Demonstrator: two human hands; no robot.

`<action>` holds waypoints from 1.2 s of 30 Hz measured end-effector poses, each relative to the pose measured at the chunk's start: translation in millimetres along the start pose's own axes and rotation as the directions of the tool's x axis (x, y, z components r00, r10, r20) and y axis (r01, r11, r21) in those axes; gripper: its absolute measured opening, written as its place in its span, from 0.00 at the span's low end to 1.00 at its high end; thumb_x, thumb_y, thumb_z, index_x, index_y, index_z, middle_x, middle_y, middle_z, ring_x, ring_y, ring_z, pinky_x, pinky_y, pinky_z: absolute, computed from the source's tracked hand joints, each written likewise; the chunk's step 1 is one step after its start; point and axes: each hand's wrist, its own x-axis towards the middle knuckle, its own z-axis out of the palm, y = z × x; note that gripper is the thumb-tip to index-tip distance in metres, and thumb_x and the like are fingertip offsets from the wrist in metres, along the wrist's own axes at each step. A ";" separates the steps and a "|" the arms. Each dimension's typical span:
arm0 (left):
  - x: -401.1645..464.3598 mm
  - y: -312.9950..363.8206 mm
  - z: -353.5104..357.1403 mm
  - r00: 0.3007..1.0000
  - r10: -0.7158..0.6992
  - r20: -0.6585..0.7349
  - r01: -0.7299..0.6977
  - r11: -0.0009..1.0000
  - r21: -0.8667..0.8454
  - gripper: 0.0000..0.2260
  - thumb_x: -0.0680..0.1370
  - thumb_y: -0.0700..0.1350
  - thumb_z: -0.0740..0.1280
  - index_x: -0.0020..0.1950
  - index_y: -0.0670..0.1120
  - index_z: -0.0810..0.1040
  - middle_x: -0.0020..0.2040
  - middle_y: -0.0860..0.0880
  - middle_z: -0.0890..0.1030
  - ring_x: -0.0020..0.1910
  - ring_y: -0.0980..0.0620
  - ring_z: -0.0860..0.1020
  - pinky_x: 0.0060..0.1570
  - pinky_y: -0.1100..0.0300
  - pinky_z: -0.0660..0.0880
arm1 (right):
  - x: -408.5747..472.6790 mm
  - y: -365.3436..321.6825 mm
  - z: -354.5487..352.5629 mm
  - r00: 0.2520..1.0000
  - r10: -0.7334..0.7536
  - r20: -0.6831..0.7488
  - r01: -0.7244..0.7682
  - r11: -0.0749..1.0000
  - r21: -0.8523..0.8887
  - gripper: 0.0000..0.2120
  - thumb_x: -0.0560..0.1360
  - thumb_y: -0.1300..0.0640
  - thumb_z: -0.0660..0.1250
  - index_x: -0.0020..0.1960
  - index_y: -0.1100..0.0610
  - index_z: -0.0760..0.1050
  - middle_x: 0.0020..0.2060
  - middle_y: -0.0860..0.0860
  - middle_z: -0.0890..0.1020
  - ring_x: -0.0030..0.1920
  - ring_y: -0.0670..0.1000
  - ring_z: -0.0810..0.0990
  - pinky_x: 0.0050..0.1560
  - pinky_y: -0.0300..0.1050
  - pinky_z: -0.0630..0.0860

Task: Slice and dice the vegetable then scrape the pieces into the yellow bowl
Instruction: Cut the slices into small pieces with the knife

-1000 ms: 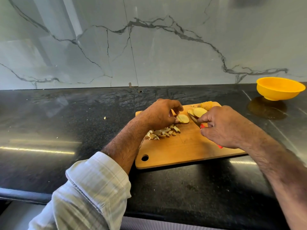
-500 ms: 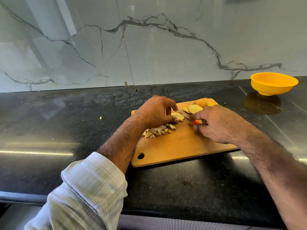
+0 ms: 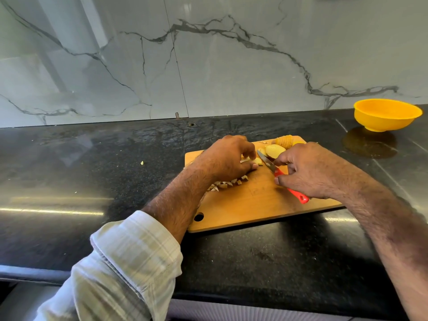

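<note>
Marble-veined wall is seen behind the black table (image 3: 92, 181), where a wooden board (image 3: 254, 205) carries the vegetable. A slice (image 3: 256, 161) is pinched under the curled left hand (image 3: 227, 158); the red-handled knife (image 3: 278, 172) is gripped by the right hand (image 3: 310, 170). Fingertips could be nicked, being so near the blade. Diced pieces (image 3: 228, 183) could be spilled, since the yellow bowl (image 3: 386, 114) stands well apart.

1 head view, looking forward and down, close over cutting board (image 3: 254, 205)

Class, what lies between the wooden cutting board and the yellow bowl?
In the head view, only bare black countertop separates wooden cutting board from yellow bowl.
</note>
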 end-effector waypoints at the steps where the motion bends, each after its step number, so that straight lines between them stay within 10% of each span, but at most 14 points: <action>1: 0.7 2.1 1.5 1.000 -0.009 -0.009 0.009 1.000 0.021 0.12 0.80 0.57 0.72 0.61 0.54 0.82 0.58 0.55 0.78 0.54 0.55 0.76 0.54 0.56 0.78 | -0.4 -0.8 0.2 1.000 0.001 0.003 -0.001 1.000 -0.006 0.24 0.77 0.44 0.72 0.71 0.49 0.76 0.36 0.44 0.79 0.41 0.46 0.80 0.43 0.44 0.80; 15: -10.1 -7.1 -9.8 0.999 -0.045 0.000 0.044 0.971 -0.235 0.10 0.77 0.52 0.77 0.57 0.52 0.86 0.54 0.54 0.83 0.51 0.58 0.81 0.50 0.62 0.78 | -5.3 -11.4 2.8 0.997 0.005 -0.080 -0.009 0.999 -0.041 0.12 0.78 0.52 0.68 0.59 0.51 0.83 0.41 0.47 0.83 0.41 0.47 0.81 0.42 0.47 0.83; 36: 2.7 3.6 -1.3 0.996 -0.089 -0.027 0.084 0.988 -0.127 0.08 0.78 0.52 0.76 0.55 0.52 0.89 0.51 0.58 0.80 0.52 0.57 0.77 0.48 0.61 0.75 | -12.8 -33.9 1.4 0.999 0.025 -0.029 -0.026 0.999 -0.025 0.08 0.77 0.54 0.68 0.51 0.54 0.85 0.35 0.49 0.79 0.37 0.48 0.79 0.32 0.40 0.71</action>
